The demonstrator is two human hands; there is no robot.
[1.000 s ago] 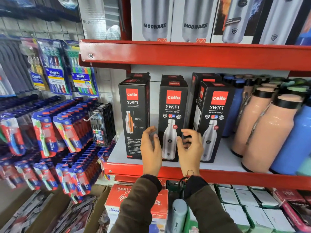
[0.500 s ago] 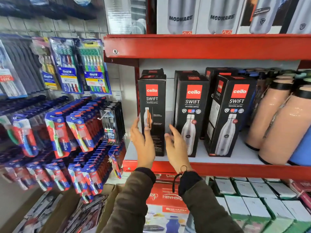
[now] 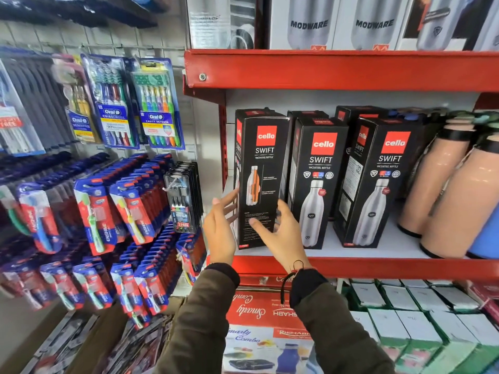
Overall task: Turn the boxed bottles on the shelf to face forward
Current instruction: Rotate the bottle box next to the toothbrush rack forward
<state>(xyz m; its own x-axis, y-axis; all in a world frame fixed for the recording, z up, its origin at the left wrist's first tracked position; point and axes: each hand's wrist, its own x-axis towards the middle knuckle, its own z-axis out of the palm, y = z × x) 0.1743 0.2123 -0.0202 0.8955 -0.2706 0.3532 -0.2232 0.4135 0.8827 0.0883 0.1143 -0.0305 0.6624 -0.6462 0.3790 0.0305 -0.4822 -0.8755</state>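
Note:
Three black Cello Swift boxes stand in the front row on the white shelf (image 3: 378,249), with more boxes behind them. The left box (image 3: 263,168) shows a panel with an orange cutaway bottle. The middle box (image 3: 316,184) and the right box (image 3: 378,184) show a steel bottle on the front. My left hand (image 3: 218,230) lies with spread fingers against the left box's left side. My right hand (image 3: 278,233) has its thumb across that box's lower front and its fingers round the right edge. The box is held between both hands.
Peach bottles (image 3: 437,184) and a blue one stand loose at the shelf's right end. The red shelf lip (image 3: 378,267) runs below the boxes, and another red shelf (image 3: 337,68) with Modware boxes sits above. Toothbrush packs (image 3: 129,201) hang on the wall at left. Boxed goods fill the shelf below.
Both hands have moved left from the middle box to the left box and now clasp it. My view has shifted left and closer to the shelf.

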